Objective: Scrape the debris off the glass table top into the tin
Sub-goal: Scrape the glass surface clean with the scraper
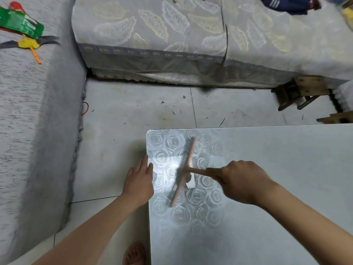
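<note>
Head view: I look down on the near-left corner of the scene, with both hands in frame.
Worktop (267, 169): glass with a rose pattern. Its left edge runs away from me, and bare floor (124, 121) lies beyond that edge.
Scraper (188, 161): a T-shaped tool lying on the glass near the left edge. Its long blade runs from near-left to far-right, almost parallel to that edge. The handle points right, toward the gripping hand.
Right hand (242, 182): fingers curled tight around the scraper handle. It is well inside the worktop, to the right of the blade.
Left hand (139, 180): fingers straight and together, holding nothing. It rests against the left edge of the worktop, with the fingertips just on the glass, to the left of the blade.
Scrap (191, 183): a small pale piece touching the blade just below the handle joint, on the right-hand side of the blade. I take it for debris, though it is blurred.
Tin: I cannot see it anywhere in the frame.
Relation that matters: the blade sits between my two hands, and the edge is just to its left. I judge the next stroke should run leftward across the blade's long axis. The left hand is nearer the edge and is the one free to catch the debris or fetch the tin.
Snag: the scrap lies behind the blade for a leftward push, so the blade likely needs lifting over it first.
</note>
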Motion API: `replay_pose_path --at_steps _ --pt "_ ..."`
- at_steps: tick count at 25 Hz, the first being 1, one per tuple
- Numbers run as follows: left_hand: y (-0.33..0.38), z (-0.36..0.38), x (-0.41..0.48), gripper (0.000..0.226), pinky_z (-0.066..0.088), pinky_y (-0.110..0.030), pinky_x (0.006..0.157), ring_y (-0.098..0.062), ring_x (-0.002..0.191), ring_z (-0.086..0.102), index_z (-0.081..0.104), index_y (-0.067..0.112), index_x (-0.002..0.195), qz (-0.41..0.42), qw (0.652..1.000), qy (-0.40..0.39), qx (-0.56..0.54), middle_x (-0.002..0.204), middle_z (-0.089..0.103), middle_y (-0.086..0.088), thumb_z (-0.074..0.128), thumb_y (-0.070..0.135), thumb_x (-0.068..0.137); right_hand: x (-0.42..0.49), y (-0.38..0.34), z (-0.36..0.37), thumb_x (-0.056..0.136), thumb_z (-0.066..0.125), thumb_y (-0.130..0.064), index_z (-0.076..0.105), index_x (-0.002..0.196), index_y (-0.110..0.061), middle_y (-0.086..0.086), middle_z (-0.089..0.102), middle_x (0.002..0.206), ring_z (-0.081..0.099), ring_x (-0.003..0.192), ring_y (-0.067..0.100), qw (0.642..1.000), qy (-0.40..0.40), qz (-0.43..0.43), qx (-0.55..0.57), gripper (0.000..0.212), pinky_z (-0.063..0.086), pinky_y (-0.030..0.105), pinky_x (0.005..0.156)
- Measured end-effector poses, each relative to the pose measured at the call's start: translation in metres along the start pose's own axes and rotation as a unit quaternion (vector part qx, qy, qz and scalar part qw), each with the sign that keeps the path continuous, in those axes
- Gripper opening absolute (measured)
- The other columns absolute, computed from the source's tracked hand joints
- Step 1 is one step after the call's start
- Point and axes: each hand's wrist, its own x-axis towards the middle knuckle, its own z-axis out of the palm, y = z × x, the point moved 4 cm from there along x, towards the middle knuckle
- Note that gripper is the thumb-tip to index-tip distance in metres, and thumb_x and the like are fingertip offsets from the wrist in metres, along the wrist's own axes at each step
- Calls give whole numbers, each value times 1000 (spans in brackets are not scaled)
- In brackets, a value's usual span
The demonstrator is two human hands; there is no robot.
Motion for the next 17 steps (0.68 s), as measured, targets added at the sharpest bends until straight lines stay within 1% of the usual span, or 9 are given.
replay_pose_path --at_steps 2,5,8,10,12,13,14,15,17 --pt "10 0 3 68 12 -40 118 -22 148 -7 10 9 151 12 999 -3 43 160 -13 -8 43 22 92 22 -18 -4 93 40 -29 30 133 -56 4 63 92 61 83 31 999 20 -18 24 49 32 32 59" --pt "20 1 8 70 8 -44 119 -23 148 -9 9 7 151 27 996 -15 82 160 -13 -9 43 23 92 32 -3 19 95 38 -32 38 133 -51 4 64 106 61 95 30 998 -3 16 62 43 41 33 67" --pt "26 5 9 66 8 -45 119 -23 148 -7 9 6 151 42 993 -28 110 160 -11 -10 38 19 93 -20 52 55 98 33 -39 28 138 -57 2 63 118 60 105 28 989 -44 106 98 44 46 33 78" --pt "32 7 8 65 7 -45 119 -24 148 -7 9 5 151 39 993 -28 112 160 -12 -11 36 18 93 -62 78 64 99 28 -41 25 138 -61 -1 63 117 61 103 25 978 -75 157 115 43 47 33 77" --pt "33 8 6 64 7 -45 118 -24 148 -7 9 4 150 32 993 -21 113 159 -14 -12 35 18 93 -66 79 57 99 28 -36 14 133 -69 -1 65 109 62 97 26 983 -76 138 98 49 43 33 68" --pt "38 8 5 65 7 -46 118 -25 148 -8 9 4 150 32 993 -16 112 159 -15 -12 35 18 93 -59 73 49 98 30 -33 6 130 -71 1 65 106 63 94 27 990 -59 108 70 55 40 33 65" --pt "46 8 6 66 7 -46 118 -25 148 -8 8 4 150 37 993 -6 114 159 -15 -12 36 18 93 -47 68 39 97 32 -32 5 131 -68 3 65 104 63 93 29 995 -21 85 56 56 38 33 63" --pt "54 8 7 68 6 -46 118 -26 148 -7 7 4 151 42 992 2 116 159 -15 -13 38 18 92 -31 60 30 96 34 -32 14 133 -63 5 65 104 62 92 31 996 10 72 60 52 37 33 63" --pt "65 7 11 72 6 -45 118 -25 148 -7 5 4 151 49 992 3 118 159 -15 -11 42 19 91 -5 46 28 95 36 -31 37 132 -51 7 64 104 61 91 33 995 24 61 71 42 37 33 64"
